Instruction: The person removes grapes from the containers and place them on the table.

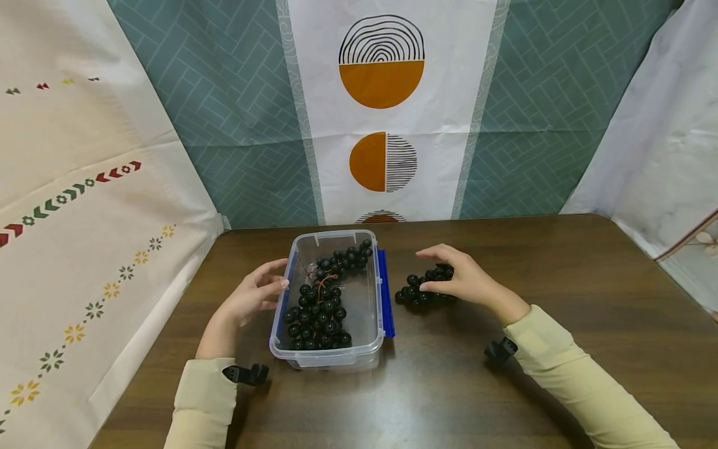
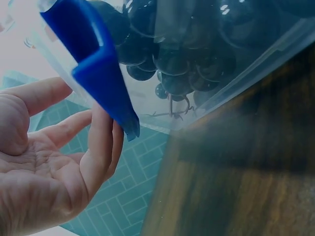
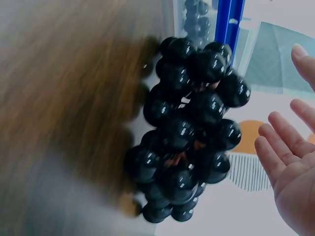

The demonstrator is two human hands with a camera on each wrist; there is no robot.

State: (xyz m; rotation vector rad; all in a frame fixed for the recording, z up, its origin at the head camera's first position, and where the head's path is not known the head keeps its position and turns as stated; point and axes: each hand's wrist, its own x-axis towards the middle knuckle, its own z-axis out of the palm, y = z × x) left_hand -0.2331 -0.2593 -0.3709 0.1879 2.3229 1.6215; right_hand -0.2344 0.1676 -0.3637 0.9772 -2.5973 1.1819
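A clear plastic container (image 1: 359,305) with blue side flaps stands on the table, bunches of black grapes (image 1: 320,318) inside it. My left hand (image 1: 260,290) is at its left side, fingertips touching the rim. Seen from the left wrist, the fingers of that hand lie loosely bent against a hanging blue flap (image 2: 101,64), the thumb apart from them. Right of the container, another bunch of black grapes (image 3: 182,128) lies on the wood. Over this bunch is my right hand (image 1: 465,277), thumb and fingers spread apart; the right wrist view shows a gap between them and the grapes.
The brown wooden table (image 1: 437,386) extends to both sides and toward me. Behind its far edge hangs a green and white patterned cloth (image 1: 235,112). A printed cream cloth (image 1: 84,249) borders the left side, and a white one (image 1: 645,137) the right.
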